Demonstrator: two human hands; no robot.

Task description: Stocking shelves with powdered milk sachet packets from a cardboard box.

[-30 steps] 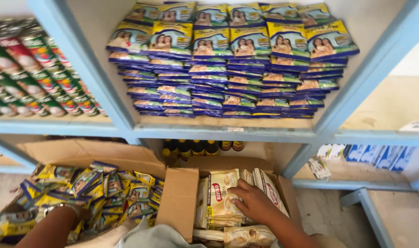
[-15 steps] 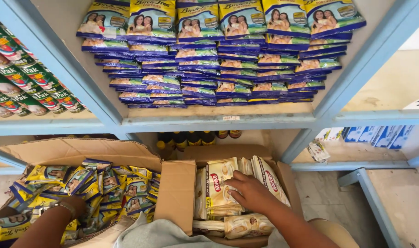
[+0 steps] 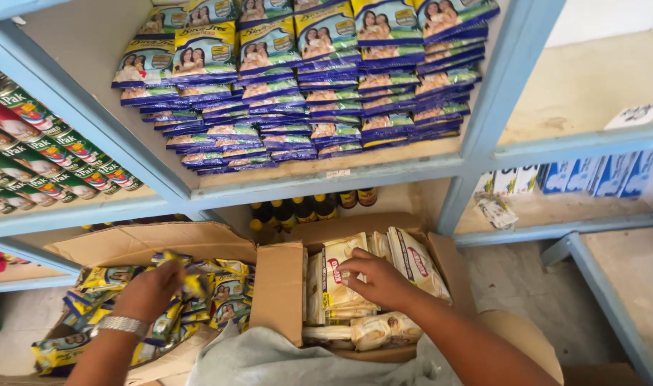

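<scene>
1. My left hand (image 3: 153,289) is down in the left cardboard box (image 3: 137,243), fingers curled shut on a crinkly yellow sachet (image 3: 190,282); its foil pokes out to the right of my knuckles.
2. Metal bracelet (image 3: 120,325) w/ ribbed links sits on that wrist, just behind the hand.
3. Under and around the left hand: loose heap of glossy yellow-and-blue sachets (image 3: 226,300), flat, floppy, overlapping at all angles.
4. My right hand (image 3: 375,280) is in the right cardboard box (image 3: 280,293), palm down, fingers bent over the top edge of a cream pouch (image 3: 339,275) w/ red print. Fingertips press on it; can't tell if it's a real grip or just a touch.
5. Right of that hand: more cream pouches (image 3: 416,261) standing on edge, puffy, pillow-shaped. Below the wrist a clear-fronted bag (image 3: 376,330) lies flat, lumpy contents.
6. Between the two hands: upright brown flap of the box, matte corrugated board.
7. Near my forearms, closest to me: soft grey cloth (image 3: 269,357), wrinkled.
8. Above both hands: pale blue shelf frame (image 3: 319,179), painted, square-edged. On it, neat stacks of blue flat packets (image 3: 298,93), shiny film, yellow tops.
9. Up and left of the left hand: rows of green-and-red pouches (image 3: 40,154), slanted.
10. Beyond the right hand, under the shelf: dark bottles (image 3: 305,209) w/ yellow caps, partly hidden by the box.
11. Far right of the right hand: small blue-white cartons (image 3: 605,175) on a lower shelf.
</scene>
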